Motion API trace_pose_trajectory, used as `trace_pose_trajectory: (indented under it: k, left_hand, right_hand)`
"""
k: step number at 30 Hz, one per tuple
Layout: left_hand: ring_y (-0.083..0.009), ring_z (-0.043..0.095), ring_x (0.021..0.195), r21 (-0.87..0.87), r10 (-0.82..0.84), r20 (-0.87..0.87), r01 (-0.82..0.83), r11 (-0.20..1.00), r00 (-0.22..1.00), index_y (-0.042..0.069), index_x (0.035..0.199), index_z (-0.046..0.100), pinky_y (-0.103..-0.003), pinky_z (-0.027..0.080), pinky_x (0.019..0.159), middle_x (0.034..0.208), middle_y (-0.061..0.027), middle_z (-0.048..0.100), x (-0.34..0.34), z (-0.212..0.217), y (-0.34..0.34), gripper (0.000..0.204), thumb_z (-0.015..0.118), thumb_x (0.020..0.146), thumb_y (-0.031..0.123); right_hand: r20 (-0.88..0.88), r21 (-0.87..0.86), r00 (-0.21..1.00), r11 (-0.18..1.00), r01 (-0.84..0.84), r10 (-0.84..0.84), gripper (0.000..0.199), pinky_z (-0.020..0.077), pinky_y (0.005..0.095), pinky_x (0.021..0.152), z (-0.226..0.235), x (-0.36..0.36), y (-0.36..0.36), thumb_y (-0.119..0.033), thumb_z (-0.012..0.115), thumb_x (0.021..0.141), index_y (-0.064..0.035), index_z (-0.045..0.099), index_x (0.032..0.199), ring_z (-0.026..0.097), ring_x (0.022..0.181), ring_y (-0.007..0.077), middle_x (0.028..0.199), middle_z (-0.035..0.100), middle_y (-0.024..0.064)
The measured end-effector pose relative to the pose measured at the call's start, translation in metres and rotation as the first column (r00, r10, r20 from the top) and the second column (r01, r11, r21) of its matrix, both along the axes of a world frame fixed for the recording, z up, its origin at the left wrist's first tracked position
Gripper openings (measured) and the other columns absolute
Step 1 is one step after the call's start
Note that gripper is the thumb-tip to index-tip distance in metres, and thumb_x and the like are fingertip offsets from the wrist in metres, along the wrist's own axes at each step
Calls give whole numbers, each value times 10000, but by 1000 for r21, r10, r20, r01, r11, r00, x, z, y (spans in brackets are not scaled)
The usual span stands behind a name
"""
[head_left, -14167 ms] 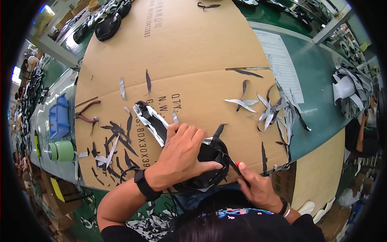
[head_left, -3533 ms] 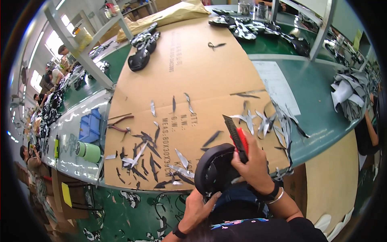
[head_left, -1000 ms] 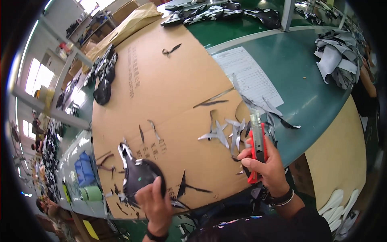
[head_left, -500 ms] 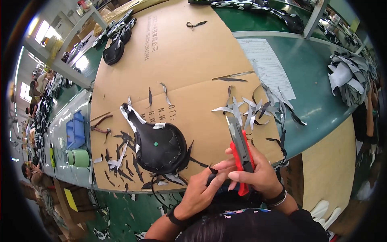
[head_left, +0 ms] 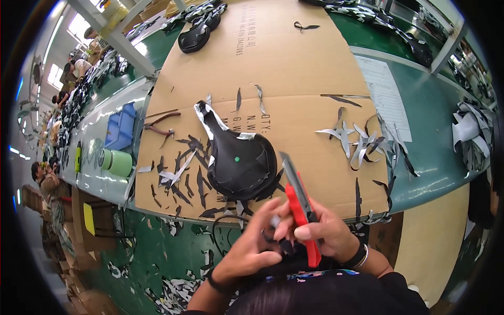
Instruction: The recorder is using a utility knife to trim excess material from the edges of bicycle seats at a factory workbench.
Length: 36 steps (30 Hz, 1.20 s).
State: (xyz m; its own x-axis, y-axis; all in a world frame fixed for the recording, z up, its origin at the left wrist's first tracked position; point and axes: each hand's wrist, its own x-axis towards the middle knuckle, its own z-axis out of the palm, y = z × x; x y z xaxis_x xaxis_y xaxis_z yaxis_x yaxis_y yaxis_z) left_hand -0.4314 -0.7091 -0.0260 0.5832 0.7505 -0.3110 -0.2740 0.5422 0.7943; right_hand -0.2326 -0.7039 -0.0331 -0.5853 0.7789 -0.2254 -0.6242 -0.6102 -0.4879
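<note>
The red utility knife [head_left: 302, 210] sits near the bottom middle of the view, just off the near edge of the cardboard sheet [head_left: 294, 68], its grey blade end pointing far and slightly left. The right hand [head_left: 328, 231] is wrapped around its red handle, thumb across the front. The left hand [head_left: 252, 247] comes in from the left with its fingertips curled against the knife's lower part, pinching a small dark piece there; what that piece is cannot be told.

Just beyond the hands, a black bicycle saddle [head_left: 239, 157] lies on the cardboard, narrow nose pointing far-left, with a small green dot on its middle. Black and grey trimmed strips [head_left: 181, 176] are scattered left of it, and more strips [head_left: 362, 142] lie to the right. Pliers [head_left: 157, 123] rest at the cardboard's left edge. Farther left on the table stand a green cylinder [head_left: 116, 161] and a blue tray [head_left: 121, 126]. A white paper sheet [head_left: 388, 105] lies on the green table at right.
</note>
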Motion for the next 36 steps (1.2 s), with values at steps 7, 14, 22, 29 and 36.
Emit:
trace_pose_trajectory:
  k: [7, 14, 22, 29, 36]
  left_hand:
    - [-133, 529, 647, 396, 46, -534, 201, 896, 844, 4, 1081, 639, -288, 452, 631, 721, -79, 559, -17, -18, -4, 285, 625, 930, 245]
    - [-96, 603, 755, 519, 404, -510, -104, 849, 759, 13, 1009, 610, -239, 483, 672, 893, -70, 647, -41, -15, -39, 214, 691, 861, 145]
    - [-37, 455, 506, 647, 824, -492, -515, 562, 281, 50, 805, 582, -188, 329, 456, 611, 17, 519, -136, -11, -81, 315, 479, 1018, 259]
    - [-269, 568, 1056, 505, 505, -862, 181, 844, 48, 109, 906, 742, -381, 438, 845, 1303, -176, 525, -145, -62, -83, 115, 709, 796, 119]
    - [-285, 640, 862, 786, 598, -600, 256, 562, 531, 5, 1016, 670, -343, 513, 726, 1089, -180, 640, -126, -12, 5, 300, 769, 763, 133]
  right_hand:
    - [249, 78, 961, 992, 103, -119, 500, 481, 357, 934, -4, -9, -2, -11, 647, 820, 7, 420, 1266, 639, 998, 230, 1105, 652, 214]
    - [672, 456, 740, 767, -452, 36, 465, 468, 334, 964, 1, -36, 2, -39, 669, 864, 15, 467, 1279, 597, 1098, 173, 1199, 621, 133]
    - [512, 195, 859, 975, -107, -8, 470, 575, 292, 727, -8, -29, 15, -27, 598, 909, -10, 391, 1331, 661, 1010, 210, 1157, 604, 145]
    - [769, 384, 555, 923, -5, -317, 435, 423, 198, 463, -5, -22, 27, -102, 665, 880, -25, 444, 1247, 532, 508, 66, 786, 599, 34]
    - [752, 397, 515, 906, 144, -412, 394, 440, 211, 490, -12, -4, 32, -122, 628, 920, -20, 429, 1244, 535, 536, 69, 779, 568, 38]
